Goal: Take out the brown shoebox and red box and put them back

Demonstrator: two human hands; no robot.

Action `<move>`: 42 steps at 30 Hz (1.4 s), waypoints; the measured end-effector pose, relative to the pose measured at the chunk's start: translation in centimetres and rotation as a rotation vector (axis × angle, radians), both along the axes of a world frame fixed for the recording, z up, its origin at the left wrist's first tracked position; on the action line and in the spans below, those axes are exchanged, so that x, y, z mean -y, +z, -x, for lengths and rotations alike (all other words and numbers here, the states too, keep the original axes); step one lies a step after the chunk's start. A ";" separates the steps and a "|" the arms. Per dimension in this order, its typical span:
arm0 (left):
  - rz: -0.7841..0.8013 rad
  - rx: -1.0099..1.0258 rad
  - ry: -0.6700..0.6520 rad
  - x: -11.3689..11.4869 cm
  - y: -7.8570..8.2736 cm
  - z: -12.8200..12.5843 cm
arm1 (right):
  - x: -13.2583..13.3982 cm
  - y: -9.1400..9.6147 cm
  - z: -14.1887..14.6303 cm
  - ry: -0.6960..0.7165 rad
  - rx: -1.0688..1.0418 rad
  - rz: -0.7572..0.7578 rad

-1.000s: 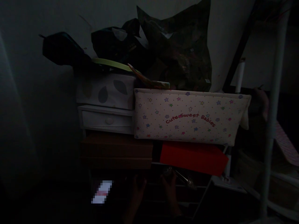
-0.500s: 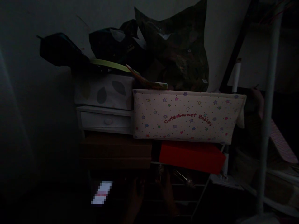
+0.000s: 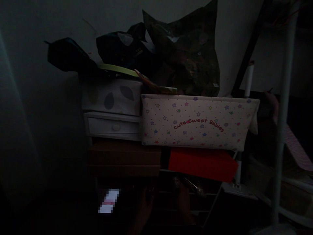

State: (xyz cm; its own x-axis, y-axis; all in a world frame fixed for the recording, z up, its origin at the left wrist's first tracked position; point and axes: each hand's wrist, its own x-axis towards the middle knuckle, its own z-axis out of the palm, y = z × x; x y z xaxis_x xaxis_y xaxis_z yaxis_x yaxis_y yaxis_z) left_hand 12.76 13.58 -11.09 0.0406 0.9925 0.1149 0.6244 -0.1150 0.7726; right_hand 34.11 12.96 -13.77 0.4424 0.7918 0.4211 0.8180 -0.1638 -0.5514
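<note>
The left hand (image 3: 144, 209) and right hand (image 3: 184, 204) are barely made out at bottom centre; their grip cannot be told. A glinting metal object (image 3: 193, 186) is seen beside the right hand.

My left hand (image 3: 144, 207): raised near, centre of frame, fingers up, deep in shadow.
My right hand (image 3: 184, 203): just right of my left, fingers up, grip unclear in the dark.

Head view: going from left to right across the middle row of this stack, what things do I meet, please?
White drawer unit with a round knob, then cream star-printed padded panel reading "Cute Sweet Babies", then white upright pole.
</note>
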 end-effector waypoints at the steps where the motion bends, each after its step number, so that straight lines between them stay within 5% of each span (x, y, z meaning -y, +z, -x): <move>1: 0.000 0.003 0.007 0.1 0.1 0.0 | 0.0 0.0 0.3 -0.003 0.013 0.017; 14: 0.113 0.084 0.029 0.0 0.7 0.0 | 1.3 4.0 1.9 -0.080 0.391 0.136; 27: 0.080 0.074 0.017 -0.6 -0.3 -0.5 | 1.1 1.7 2.5 -0.110 0.493 0.119; 36: -0.013 0.024 0.090 -0.9 -0.8 -0.3 | 1.0 0.1 1.8 -0.065 0.258 0.050; 42: -0.098 -0.015 0.129 -1.0 -0.5 0.0 | 0.9 0.6 2.0 -0.035 0.290 -0.020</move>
State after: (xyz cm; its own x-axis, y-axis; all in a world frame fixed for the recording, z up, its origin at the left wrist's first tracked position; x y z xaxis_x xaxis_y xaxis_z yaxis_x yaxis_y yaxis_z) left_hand 12.77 14.61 -11.55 -0.0841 0.9737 0.2115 0.6503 -0.1072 0.7521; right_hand 32.14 12.08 -13.16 0.3287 0.7683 0.5492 0.9358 -0.1866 -0.2990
